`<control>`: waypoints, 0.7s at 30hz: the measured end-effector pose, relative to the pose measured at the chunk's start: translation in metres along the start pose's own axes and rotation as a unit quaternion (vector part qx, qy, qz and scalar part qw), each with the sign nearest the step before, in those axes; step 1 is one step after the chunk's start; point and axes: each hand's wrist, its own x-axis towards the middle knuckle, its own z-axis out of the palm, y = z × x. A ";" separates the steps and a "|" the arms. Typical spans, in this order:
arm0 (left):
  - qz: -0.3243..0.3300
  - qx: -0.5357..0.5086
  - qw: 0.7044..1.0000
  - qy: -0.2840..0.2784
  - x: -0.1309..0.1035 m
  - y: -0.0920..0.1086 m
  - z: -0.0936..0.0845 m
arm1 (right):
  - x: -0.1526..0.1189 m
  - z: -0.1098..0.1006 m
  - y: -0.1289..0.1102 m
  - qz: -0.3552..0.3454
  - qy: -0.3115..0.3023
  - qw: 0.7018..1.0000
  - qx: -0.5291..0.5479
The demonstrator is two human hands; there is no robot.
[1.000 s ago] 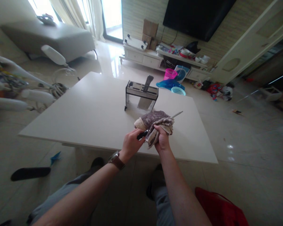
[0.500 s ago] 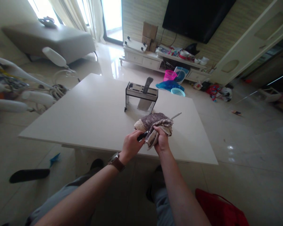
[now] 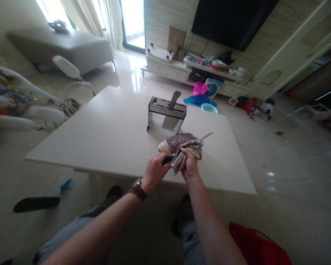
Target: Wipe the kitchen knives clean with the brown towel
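Note:
My left hand, with a watch at the wrist, is closed round the black handle of a slim tool. Its thin grey end sticks out past a brown-and-beige cloth; whether it is a knife or a sharpening steel I cannot tell. The cloth hides the tool's middle. My right hand grips the bunched cloth around it, just above the table's near side. Behind the cloth stands a knife block with clear sides, holding a dark-handled broad blade upright.
The white table spans the middle. White jointed equipment with cables is at the left. On the floor beyond are a pink basket and a pale blue basket. A red bag lies at the lower right.
The whole view has shifted slightly to the right. Both hands keep the same hold on the handle and the cloth, with no clear movement between them.

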 end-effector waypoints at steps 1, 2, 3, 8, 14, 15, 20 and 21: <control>-0.002 0.000 1.000 0.000 0.000 0.000 0.000 | 0.000 0.000 0.000 0.000 0.000 1.000 0.001; -0.004 -0.001 1.000 0.000 0.000 0.001 0.000 | 0.000 0.000 0.000 0.001 -0.001 1.000 0.001; -0.005 -0.002 1.000 -0.001 0.000 0.001 0.000 | 0.000 0.000 0.000 0.002 -0.001 1.000 0.001; 0.001 -0.005 1.000 -0.007 0.000 0.001 0.000 | 0.000 0.000 0.000 0.002 0.000 1.000 -0.003; 0.003 0.000 1.000 -0.004 -0.001 0.001 -0.001 | -0.001 0.001 0.000 0.004 0.001 1.000 0.002; 0.005 -0.001 1.000 -0.003 -0.001 0.000 -0.001 | -0.001 0.001 -0.001 0.005 0.000 1.000 0.003; 0.006 -0.003 1.000 -0.003 -0.001 0.000 0.000 | 0.001 -0.002 0.001 0.006 -0.007 1.000 -0.012; 0.005 -0.004 1.000 -0.004 -0.001 0.000 0.000 | 0.002 -0.002 0.001 0.004 -0.009 1.000 -0.016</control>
